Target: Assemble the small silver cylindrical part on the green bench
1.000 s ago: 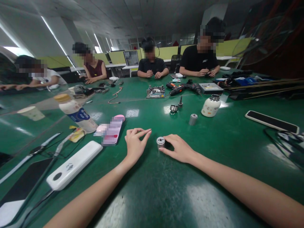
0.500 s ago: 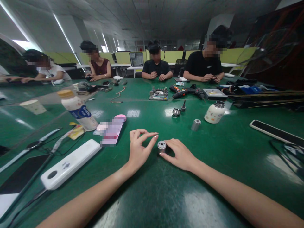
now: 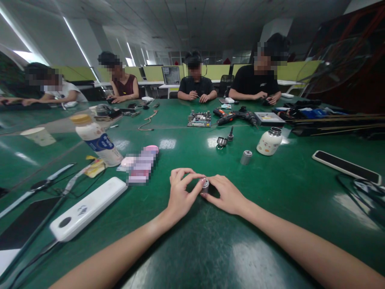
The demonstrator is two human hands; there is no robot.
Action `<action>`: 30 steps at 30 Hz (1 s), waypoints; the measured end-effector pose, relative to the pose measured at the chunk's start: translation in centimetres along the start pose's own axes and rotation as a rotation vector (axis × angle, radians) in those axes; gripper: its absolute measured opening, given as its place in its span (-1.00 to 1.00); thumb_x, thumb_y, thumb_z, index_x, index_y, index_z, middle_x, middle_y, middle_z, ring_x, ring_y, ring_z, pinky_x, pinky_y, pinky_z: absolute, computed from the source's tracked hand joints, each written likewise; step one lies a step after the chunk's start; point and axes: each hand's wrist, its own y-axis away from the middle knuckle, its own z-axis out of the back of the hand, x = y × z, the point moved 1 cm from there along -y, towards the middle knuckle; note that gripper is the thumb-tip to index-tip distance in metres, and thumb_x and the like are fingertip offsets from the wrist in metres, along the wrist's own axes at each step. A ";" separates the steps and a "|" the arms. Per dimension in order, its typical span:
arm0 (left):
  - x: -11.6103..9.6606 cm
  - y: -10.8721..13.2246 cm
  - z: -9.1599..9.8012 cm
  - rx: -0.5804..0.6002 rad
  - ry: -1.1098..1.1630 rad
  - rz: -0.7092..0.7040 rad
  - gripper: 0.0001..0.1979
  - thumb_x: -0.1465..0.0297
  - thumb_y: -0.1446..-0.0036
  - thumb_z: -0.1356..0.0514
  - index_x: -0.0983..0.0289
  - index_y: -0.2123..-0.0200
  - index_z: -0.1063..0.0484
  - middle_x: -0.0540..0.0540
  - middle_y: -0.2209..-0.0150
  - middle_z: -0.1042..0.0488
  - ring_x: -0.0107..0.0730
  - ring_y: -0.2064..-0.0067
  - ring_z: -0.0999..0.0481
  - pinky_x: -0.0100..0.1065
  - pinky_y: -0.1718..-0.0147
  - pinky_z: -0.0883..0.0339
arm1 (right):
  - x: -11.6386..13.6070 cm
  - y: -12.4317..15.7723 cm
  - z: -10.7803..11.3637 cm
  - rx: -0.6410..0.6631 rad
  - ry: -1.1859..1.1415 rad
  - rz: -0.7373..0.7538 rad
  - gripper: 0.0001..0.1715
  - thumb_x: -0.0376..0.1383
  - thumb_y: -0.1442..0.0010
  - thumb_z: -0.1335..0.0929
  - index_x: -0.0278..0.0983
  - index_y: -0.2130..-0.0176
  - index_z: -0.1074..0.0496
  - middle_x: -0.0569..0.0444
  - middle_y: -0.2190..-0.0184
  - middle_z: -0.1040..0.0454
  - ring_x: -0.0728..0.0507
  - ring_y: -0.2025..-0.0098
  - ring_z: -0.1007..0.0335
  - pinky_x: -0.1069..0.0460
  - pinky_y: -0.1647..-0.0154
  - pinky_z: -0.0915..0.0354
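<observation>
A small silver metal cylinder (image 3: 205, 185) stands on the green table (image 3: 210, 241) just in front of me. My right hand (image 3: 227, 194) curls round its right side, fingers closed on it. My left hand (image 3: 181, 194) has come in from the left, thumb and forefinger pinched against the cylinder's top and left side. Both hands cover most of the cylinder; only its top shows between the fingertips.
A second metal cylinder (image 3: 246, 157), a white jar (image 3: 268, 142), small metal fittings (image 3: 221, 141), a circuit board (image 3: 199, 119) and a drill (image 3: 233, 116) lie beyond. A bottle (image 3: 96, 139), a white case (image 3: 88, 208) and a phone (image 3: 345, 167) flank me. Several people sit opposite.
My left hand has moved right from open space beside the cylinder and pinched onto it. My right hand has stayed on the cylinder.
</observation>
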 end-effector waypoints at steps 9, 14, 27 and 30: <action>0.4 0.2 -0.2 0.079 0.040 0.001 -0.84 0.35 -0.20 -0.22 0.08 0.18 -0.59 0.07 0.20 -0.47 -0.22 0.05 -0.28 -0.14 0.02 -0.22 | 0.0 0.0 0.0 -0.002 0.009 0.003 -0.67 -0.15 -0.26 -0.34 -0.29 0.05 -0.36 -0.05 0.13 -0.52 -0.18 0.13 -0.39 -0.10 0.06 -0.27; 0.3 0.1 -0.2 0.084 0.043 -0.027 -0.81 0.37 -0.20 -0.22 0.04 0.14 -0.59 0.06 0.16 -0.51 -0.22 0.04 -0.29 -0.14 0.00 -0.22 | 0.0 0.0 0.0 -0.005 0.009 0.003 -0.70 -0.15 -0.26 -0.34 -0.29 0.09 -0.36 -0.05 0.15 -0.52 -0.18 0.14 -0.38 -0.10 0.07 -0.28; 3.3 -0.8 0.4 0.196 -0.346 0.360 -0.85 0.18 -0.16 -0.24 -0.07 0.24 -0.62 0.08 0.04 -0.47 -0.02 -0.03 -0.23 -0.03 0.06 -0.15 | 0.0 0.0 0.1 0.019 0.014 -0.004 -0.63 -0.13 -0.26 -0.33 -0.29 0.01 -0.36 -0.08 0.10 -0.50 -0.20 0.12 -0.37 -0.12 0.06 -0.26; 3.9 -0.6 0.1 0.222 -0.356 0.373 -0.85 0.16 -0.14 -0.25 -0.08 0.25 -0.62 0.09 0.00 -0.45 0.00 -0.05 -0.21 0.01 0.04 -0.13 | 0.1 0.0 0.1 0.021 0.020 -0.001 -0.62 -0.14 -0.26 -0.33 -0.29 0.00 -0.35 -0.08 0.10 -0.50 -0.20 0.11 -0.37 -0.11 0.05 -0.26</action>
